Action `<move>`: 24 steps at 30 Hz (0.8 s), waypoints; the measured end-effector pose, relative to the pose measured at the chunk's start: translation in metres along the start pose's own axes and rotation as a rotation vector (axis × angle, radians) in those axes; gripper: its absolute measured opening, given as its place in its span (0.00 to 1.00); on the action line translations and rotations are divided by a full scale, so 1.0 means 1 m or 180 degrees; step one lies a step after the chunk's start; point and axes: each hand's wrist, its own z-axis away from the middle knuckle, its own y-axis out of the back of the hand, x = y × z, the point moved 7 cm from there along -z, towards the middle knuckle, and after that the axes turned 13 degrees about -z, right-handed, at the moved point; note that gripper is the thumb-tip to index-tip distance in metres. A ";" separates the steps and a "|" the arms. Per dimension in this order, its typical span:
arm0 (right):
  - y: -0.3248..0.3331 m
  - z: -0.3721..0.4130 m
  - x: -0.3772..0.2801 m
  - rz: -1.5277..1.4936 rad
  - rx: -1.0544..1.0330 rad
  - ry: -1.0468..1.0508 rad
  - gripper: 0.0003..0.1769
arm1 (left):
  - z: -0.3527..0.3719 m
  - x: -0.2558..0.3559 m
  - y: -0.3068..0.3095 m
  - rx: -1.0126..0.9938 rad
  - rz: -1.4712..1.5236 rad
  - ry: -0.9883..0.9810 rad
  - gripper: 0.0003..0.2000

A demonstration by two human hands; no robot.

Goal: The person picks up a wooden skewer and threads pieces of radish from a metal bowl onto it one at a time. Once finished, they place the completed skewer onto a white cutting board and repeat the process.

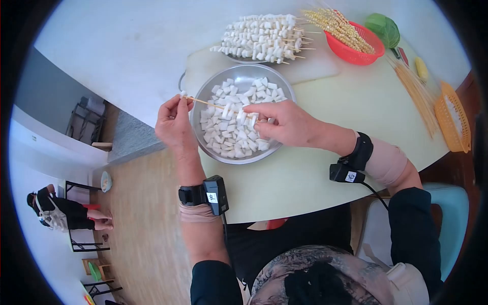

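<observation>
Over a round metal bowl [287, 86] of loose white cubes [229, 140], a thin bamboo skewer [206, 102] runs between my two hands. My left hand [174, 122] is closed in a pinch at its left end, where a small white cube [183, 93] shows at the fingertips. My right hand [290, 122] is closed around the other end, its index finger stretched along white pieces [229, 110] threaded on the stick. Part of that end is hidden by my right fingers.
Behind the bowl, finished white skewers [262, 38] are piled on a cutting board [320, 68]. A red basket [356, 56] holds yellowish skewers [345, 33]. Further right are a cabbage [382, 30], bare sticks [417, 94] and an orange basket [452, 117]. Another person [66, 211] stands far left.
</observation>
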 end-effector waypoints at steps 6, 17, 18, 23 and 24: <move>0.002 0.003 0.001 -0.0712 -0.0023 -0.0732 0.24 | 0.001 -0.002 -0.004 -0.0130 -0.0186 -0.0079 0.05; -0.007 0.008 -0.011 0.0948 -0.0020 0.0780 0.24 | 0.004 0.004 -0.006 -0.0121 -0.0595 -0.0390 0.04; -0.007 0.008 -0.012 0.0910 0.0017 0.0839 0.24 | 0.008 0.007 -0.010 -0.0121 -0.0595 -0.0389 0.04; 0.004 0.002 -0.012 0.0655 0.0063 0.0375 0.22 | 0.024 0.020 -0.035 -0.0737 -0.0545 -0.0598 0.04; 0.006 0.001 -0.014 0.0645 0.0106 0.0411 0.19 | 0.023 0.018 -0.036 -0.0684 -0.0413 -0.0569 0.03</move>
